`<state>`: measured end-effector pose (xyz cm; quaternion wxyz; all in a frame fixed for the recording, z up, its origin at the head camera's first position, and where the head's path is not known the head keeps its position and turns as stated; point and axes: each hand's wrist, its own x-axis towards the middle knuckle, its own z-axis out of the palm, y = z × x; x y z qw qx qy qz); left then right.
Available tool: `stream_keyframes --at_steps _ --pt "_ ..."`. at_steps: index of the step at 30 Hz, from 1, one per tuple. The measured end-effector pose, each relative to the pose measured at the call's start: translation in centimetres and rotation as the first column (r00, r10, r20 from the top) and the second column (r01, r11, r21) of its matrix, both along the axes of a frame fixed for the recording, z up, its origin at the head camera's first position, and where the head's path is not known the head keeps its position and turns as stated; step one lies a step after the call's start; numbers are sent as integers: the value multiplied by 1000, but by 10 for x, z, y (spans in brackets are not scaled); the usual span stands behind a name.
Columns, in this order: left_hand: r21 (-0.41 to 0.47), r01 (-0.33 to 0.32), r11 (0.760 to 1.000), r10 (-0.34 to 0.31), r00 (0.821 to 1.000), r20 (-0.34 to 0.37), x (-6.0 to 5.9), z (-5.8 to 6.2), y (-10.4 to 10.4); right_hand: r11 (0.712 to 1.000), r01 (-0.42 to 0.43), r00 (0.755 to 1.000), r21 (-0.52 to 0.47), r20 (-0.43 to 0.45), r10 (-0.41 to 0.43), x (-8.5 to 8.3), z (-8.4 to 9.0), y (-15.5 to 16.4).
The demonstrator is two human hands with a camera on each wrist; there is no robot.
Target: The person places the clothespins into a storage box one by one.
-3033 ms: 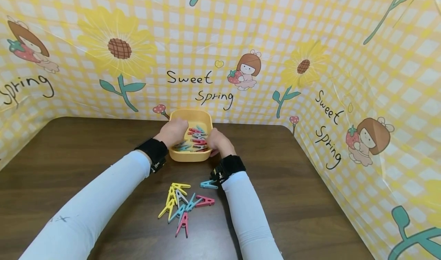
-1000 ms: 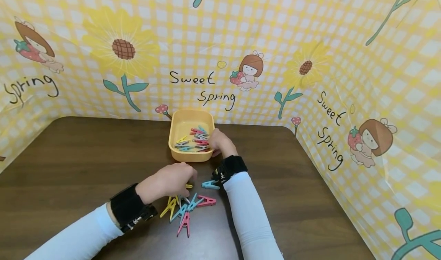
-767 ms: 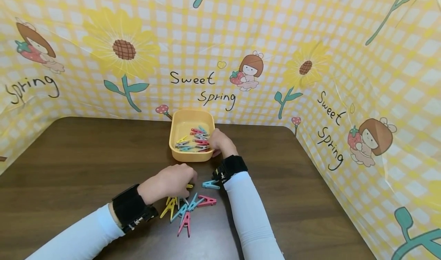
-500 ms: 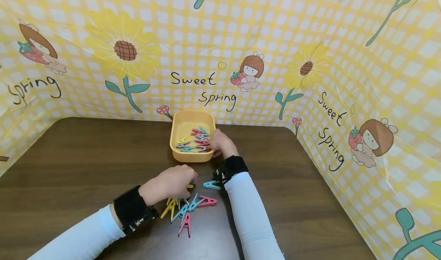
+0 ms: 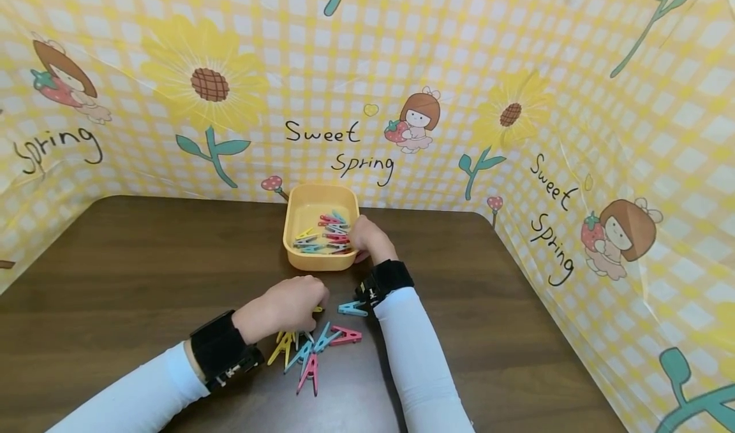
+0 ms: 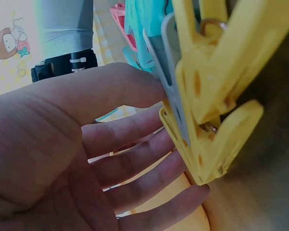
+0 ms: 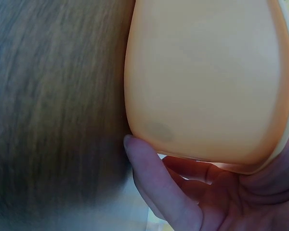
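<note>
A yellow tub (image 5: 320,261) stands at the back of the dark wooden table, with several coloured clothespins (image 5: 324,235) inside. My right hand (image 5: 367,236) grips the tub's right side; in the right wrist view its fingers (image 7: 149,173) curl against the tub's wall (image 7: 207,82). My left hand (image 5: 298,302) is down on the loose pile of clothespins (image 5: 310,353) nearer me. In the left wrist view, the thumb and fingers of that hand (image 6: 154,113) pinch a yellow clothespin (image 6: 216,96) with a grey one (image 6: 169,91) beside it.
A teal clothespin (image 5: 351,308) lies apart by my right wrist, and a pink one (image 5: 343,336) lies at the pile's right edge. Yellow checked sheeting (image 5: 367,101) walls the table at the back and on both sides. The table's bare wood (image 5: 143,254) stretches left.
My left hand left the tub and came back to the pile on the table, where it has settled on the yellow clothespins. The right hand has stayed on the tub.
</note>
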<state>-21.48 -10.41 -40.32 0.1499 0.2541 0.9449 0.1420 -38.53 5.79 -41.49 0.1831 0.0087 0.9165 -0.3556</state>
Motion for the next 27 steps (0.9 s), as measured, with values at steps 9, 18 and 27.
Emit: stream_keyframes --at_steps 9,18,27 --pt "3 10 1000 -10 1000 2 -2 -2 1 1000 -8 1000 -13 -1 8 0 -1 1" --pt "1 22 1000 -22 1000 -4 1 1 1 1000 -3 1000 3 4 3 -1 0 -1" --pt "16 39 999 -38 998 -50 -1 4 2 1000 -12 1000 4 1 12 -1 -1 1"
